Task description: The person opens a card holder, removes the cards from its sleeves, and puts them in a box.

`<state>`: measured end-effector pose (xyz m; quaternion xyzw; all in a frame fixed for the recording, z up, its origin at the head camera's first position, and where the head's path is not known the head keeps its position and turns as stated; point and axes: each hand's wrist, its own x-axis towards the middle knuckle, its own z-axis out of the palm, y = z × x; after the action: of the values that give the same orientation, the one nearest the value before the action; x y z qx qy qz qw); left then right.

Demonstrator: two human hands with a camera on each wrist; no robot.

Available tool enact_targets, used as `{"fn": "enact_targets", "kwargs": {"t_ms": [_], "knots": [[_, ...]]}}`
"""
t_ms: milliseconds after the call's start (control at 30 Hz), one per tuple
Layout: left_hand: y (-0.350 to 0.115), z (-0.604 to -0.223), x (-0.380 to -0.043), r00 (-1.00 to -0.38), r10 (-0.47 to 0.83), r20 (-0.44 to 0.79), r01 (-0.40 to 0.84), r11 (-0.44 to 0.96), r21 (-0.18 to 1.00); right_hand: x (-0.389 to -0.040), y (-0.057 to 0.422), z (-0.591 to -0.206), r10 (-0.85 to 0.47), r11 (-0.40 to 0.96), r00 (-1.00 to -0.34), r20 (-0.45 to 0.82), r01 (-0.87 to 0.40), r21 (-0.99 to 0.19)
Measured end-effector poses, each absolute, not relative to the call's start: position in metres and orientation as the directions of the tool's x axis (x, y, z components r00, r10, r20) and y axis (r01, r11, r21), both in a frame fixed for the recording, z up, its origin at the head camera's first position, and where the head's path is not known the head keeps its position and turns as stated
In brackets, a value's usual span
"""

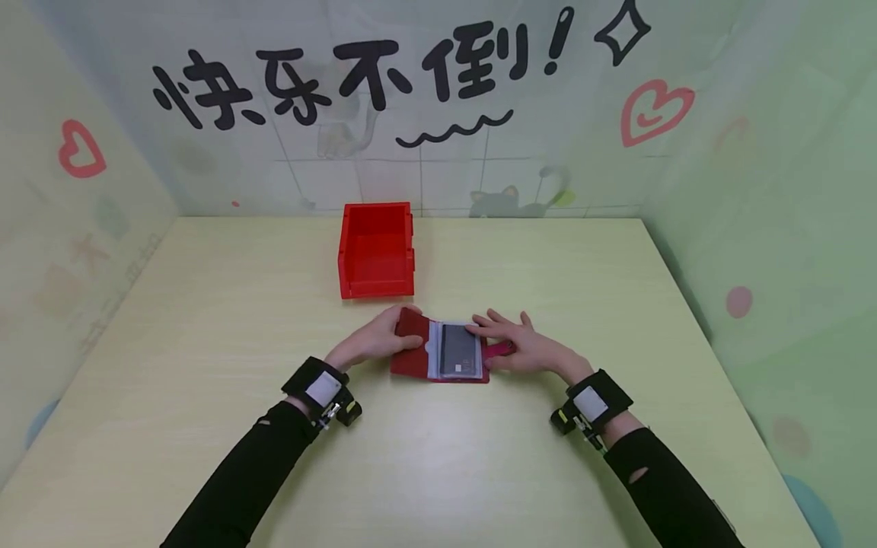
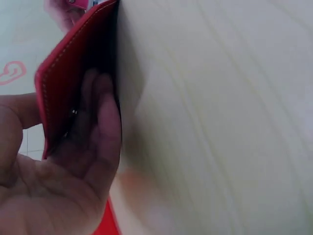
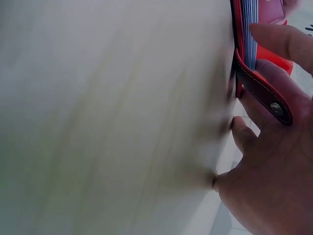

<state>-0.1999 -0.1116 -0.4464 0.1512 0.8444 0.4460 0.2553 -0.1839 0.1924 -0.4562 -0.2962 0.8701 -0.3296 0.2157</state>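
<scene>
A red card holder (image 1: 416, 364) lies open on the table, with a dark card (image 1: 459, 350) showing in its clear sleeves. My left hand (image 1: 384, 332) grips the left cover, thumb on its upper face; in the left wrist view the fingers (image 2: 100, 122) reach behind the raised red cover (image 2: 63, 73). At the right edge, my right hand (image 1: 514, 342) has its fingers spread and touches the holder. From the right wrist, the thumb (image 3: 281, 39) meets the stacked sleeves (image 3: 249, 34), and a snap strap (image 3: 264, 93) sticks out against the palm.
A red plastic bin (image 1: 377, 259) stands behind the card holder, near the back of the pale wooden table (image 1: 425, 472). Printed cloth walls (image 1: 384, 175) enclose the back and sides. Both wrists wear black camera bands (image 1: 322, 388).
</scene>
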Motion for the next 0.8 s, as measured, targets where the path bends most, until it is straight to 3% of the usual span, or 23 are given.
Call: {"fn": "enact_targets", "kwargs": {"t_ms": [200,433,567,800], "knots": [[-0.109,-0.444,-0.194,-0.897,0.352,-0.268,0.066,0.706,0.705,-0.184,0.189,-0.454,-0.615,0.650,-0.758,-0.217,-0.331,-0.684],[-0.098,-0.444,-0.185,-0.937,0.344,-0.067,0.261,0.812,0.522,-0.185,0.181,-0.450,-0.579,0.707,-0.784,-0.223,-0.347,-0.616],[-0.089,-0.442,-0.183,-0.900,0.425,-0.098,0.293,0.755,0.586,-0.184,0.176,-0.445,-0.550,0.746,-0.802,-0.232,-0.347,-0.569],[-0.078,-0.441,-0.184,-0.863,0.475,-0.172,0.236,0.680,0.694,-0.180,0.170,-0.443,-0.518,0.777,-0.823,-0.231,-0.341,-0.529]]}}
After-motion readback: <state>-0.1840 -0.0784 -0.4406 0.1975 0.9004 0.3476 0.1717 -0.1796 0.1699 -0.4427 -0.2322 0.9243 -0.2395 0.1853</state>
